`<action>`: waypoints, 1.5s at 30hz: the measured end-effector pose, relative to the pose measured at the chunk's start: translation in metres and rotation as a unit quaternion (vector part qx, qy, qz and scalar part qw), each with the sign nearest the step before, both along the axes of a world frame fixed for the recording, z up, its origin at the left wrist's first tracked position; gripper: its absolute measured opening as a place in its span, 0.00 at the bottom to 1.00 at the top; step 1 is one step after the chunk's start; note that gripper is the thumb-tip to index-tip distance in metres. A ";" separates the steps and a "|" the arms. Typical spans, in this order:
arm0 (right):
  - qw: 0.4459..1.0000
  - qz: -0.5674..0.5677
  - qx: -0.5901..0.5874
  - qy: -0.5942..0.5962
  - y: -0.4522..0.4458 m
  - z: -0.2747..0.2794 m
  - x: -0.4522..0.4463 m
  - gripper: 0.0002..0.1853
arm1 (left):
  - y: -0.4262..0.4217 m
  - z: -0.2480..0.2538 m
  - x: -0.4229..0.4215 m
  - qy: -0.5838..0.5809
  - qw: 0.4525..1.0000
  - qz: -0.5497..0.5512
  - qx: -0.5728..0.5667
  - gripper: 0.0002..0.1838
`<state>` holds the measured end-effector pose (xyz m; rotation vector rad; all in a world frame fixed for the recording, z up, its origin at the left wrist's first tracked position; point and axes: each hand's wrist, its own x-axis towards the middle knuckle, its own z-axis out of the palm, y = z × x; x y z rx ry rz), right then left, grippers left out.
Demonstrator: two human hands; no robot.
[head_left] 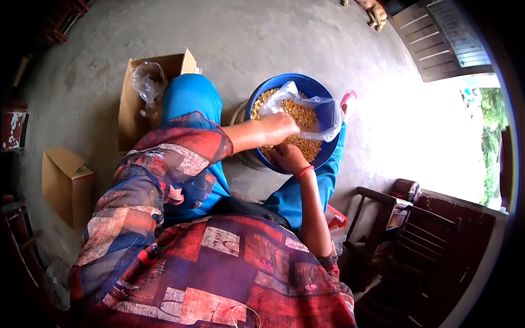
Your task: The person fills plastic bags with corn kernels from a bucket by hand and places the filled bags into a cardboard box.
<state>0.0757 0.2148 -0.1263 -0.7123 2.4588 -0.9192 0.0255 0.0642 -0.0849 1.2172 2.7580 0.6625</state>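
A blue bucket stands between my knees, with yellow corn kernels in it. A clear plastic bag lies spread inside the bucket, its mouth open and kernels showing within and through it. My left hand reaches in from the left, fingers closed on the near edge of the bag. Just below it, my right hand, with a red band at the wrist, is curled over the kernels at the bucket's near side. Its fingertips are hidden, so what it grips cannot be made out.
An open cardboard box with clear plastic bags is left of my knee. Another cardboard box stands farther left. A dark wooden chair is at the right, and an animal lies on the floor at the top.
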 end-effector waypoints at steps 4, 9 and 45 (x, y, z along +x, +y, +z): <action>0.901 -0.152 -0.171 -0.368 0.002 0.043 -0.003 0.10 | 0.009 0.006 0.010 -0.045 0.998 -0.027 0.017 0.06; 0.840 -0.160 -0.220 -0.469 0.009 0.093 -0.002 0.09 | 0.007 0.005 0.000 -0.057 0.998 -0.030 -0.022 0.07; 0.985 -0.071 -0.064 -0.142 0.007 0.130 -0.002 0.07 | -0.006 0.053 -0.023 -0.101 0.992 0.004 -0.073 0.10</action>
